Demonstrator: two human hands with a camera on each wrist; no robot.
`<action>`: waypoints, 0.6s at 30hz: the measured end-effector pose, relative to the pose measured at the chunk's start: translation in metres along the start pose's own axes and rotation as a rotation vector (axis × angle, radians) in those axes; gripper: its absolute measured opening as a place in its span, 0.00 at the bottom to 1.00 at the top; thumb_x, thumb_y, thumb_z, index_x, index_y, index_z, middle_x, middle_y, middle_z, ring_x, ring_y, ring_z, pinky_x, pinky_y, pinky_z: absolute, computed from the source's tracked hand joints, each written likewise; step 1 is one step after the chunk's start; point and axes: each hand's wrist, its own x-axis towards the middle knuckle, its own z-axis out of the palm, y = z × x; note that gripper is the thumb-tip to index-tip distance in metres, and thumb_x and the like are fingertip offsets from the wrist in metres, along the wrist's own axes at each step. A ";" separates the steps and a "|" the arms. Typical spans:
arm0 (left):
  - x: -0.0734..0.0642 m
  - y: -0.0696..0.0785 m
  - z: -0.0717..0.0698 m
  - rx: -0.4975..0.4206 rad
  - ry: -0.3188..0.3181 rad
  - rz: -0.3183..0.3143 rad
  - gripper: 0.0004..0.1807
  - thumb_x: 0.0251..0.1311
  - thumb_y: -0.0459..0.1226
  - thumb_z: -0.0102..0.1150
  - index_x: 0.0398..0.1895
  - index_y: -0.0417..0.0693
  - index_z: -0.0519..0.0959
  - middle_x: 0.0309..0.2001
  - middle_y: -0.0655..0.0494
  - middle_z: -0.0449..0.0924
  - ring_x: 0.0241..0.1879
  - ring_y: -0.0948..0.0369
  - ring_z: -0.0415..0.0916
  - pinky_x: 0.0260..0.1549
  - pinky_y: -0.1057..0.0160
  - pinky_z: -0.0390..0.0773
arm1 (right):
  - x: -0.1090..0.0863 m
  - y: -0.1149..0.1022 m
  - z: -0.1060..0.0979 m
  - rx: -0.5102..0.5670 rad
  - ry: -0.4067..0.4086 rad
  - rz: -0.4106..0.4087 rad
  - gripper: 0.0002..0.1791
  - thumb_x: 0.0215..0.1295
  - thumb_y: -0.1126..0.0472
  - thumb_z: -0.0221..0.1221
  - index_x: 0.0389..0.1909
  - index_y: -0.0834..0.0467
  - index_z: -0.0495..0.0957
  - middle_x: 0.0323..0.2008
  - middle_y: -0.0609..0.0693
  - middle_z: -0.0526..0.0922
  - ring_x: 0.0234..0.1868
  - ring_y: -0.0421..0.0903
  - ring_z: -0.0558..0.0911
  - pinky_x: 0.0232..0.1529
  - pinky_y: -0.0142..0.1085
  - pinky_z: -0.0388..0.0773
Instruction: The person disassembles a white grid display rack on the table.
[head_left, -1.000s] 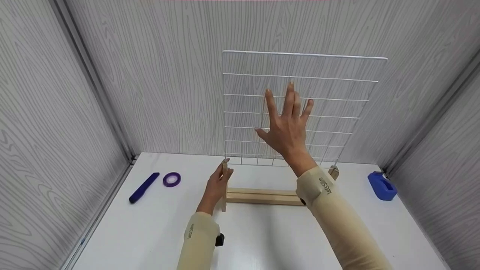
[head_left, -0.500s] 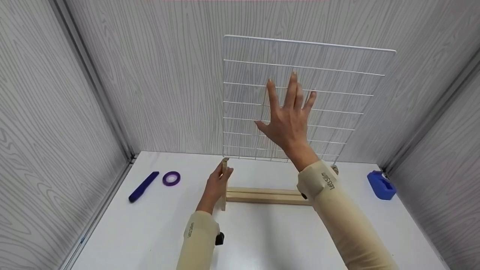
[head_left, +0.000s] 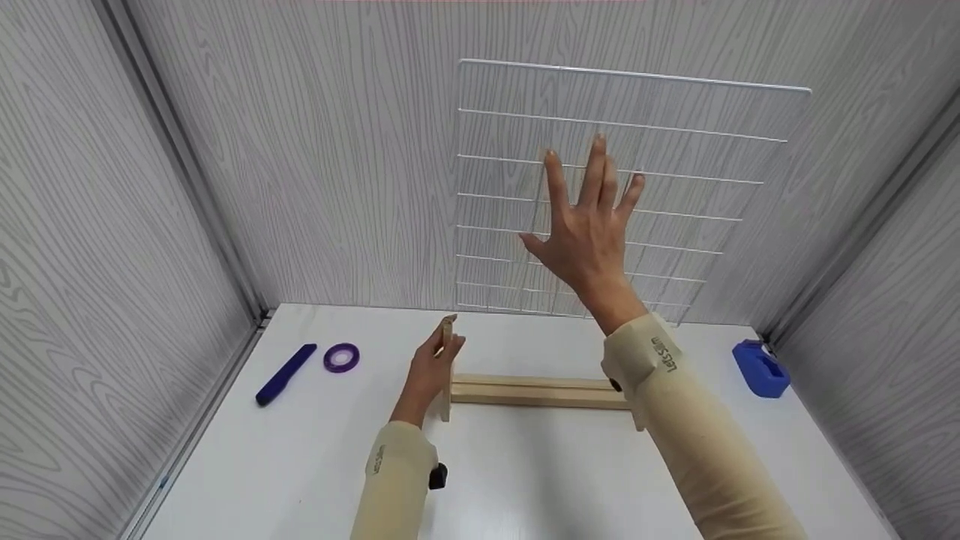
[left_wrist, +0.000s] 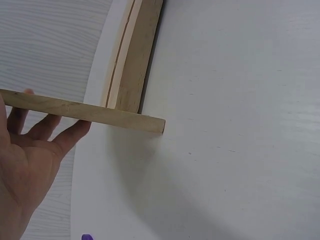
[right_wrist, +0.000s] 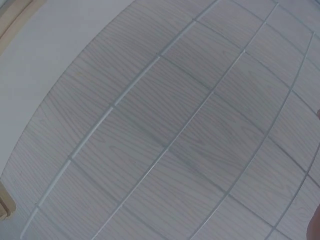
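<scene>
My left hand [head_left: 429, 371] grips the upright left side piece [head_left: 447, 394] of a pale wooden stand, whose grooved crossbar [head_left: 532, 391] lies along the table. In the left wrist view, fingers show behind the side piece [left_wrist: 100, 113]. My right hand [head_left: 589, 236] is spread wide, its nearly straight fingers against a white wire grid [head_left: 637, 75]. The grid stands tilted before the back wall, its lower edge above and behind the crossbar. The right wrist view shows grid wires [right_wrist: 114, 106] close up, with a bit of finger at the right edge. My right forearm hides most of the stand's right end.
On the white table [head_left: 315, 465], a long dark purple object [head_left: 286, 375] and a purple ring-shaped roll [head_left: 342, 358] lie to the left. A blue tape dispenser [head_left: 761, 369] sits at the right. Wood-patterned walls [head_left: 337, 150] close in the back and both sides.
My right hand and the grid have risen and shifted right; the grid's lower edge has come up away from the stand's ends. My left hand keeps its hold on the side piece.
</scene>
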 end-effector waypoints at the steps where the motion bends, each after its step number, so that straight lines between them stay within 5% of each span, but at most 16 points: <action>1: 0.001 0.000 0.000 -0.009 0.002 0.010 0.35 0.70 0.59 0.53 0.78 0.68 0.61 0.76 0.45 0.64 0.75 0.45 0.64 0.71 0.41 0.66 | 0.000 0.001 -0.001 -0.003 -0.004 0.000 0.64 0.47 0.32 0.73 0.81 0.44 0.48 0.78 0.72 0.48 0.76 0.69 0.58 0.69 0.77 0.46; 7: 0.002 -0.003 -0.001 -0.016 0.032 0.042 0.31 0.70 0.53 0.57 0.75 0.65 0.67 0.70 0.45 0.72 0.72 0.47 0.68 0.70 0.45 0.69 | -0.002 0.006 -0.002 -0.032 -0.022 0.001 0.64 0.48 0.32 0.72 0.81 0.44 0.47 0.78 0.72 0.47 0.77 0.69 0.56 0.68 0.78 0.47; 18: 0.002 -0.005 -0.002 -0.041 0.046 0.012 0.30 0.69 0.53 0.60 0.73 0.66 0.70 0.70 0.46 0.73 0.72 0.48 0.69 0.70 0.46 0.70 | -0.007 0.019 -0.005 -0.056 -0.024 0.008 0.63 0.49 0.32 0.72 0.80 0.46 0.48 0.78 0.73 0.46 0.78 0.70 0.54 0.68 0.78 0.47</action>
